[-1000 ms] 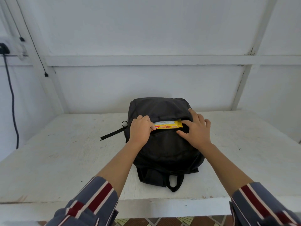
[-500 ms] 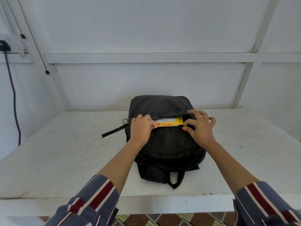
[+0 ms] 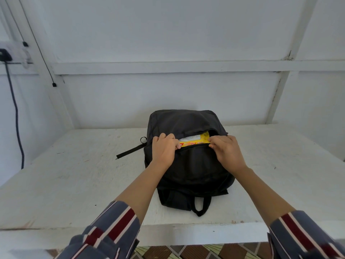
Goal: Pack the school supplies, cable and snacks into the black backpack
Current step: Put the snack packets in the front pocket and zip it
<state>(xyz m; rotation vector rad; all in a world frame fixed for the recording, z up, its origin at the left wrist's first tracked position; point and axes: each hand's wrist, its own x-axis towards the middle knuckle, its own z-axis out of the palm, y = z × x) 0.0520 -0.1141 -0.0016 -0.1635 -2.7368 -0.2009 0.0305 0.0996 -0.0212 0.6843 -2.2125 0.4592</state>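
Hands are working at the zip opening across the upper face of the black backpack. The left hand is resting on the fabric at the left end of the opening, its fingers curled and pinching the near lip. The right hand is sitting at the right end, fingers bent and thumb meeting them on the same lip; whether a zip pull is between them cannot be told. A yellow snack packet is lying inside the opening, partly showing between the two hands. The black backpack is lying flat on the white table, near its front edge, with the carry loop pointing toward the person and a black strap trailing out to the left. Striped sleeves are covering both upper forearms.
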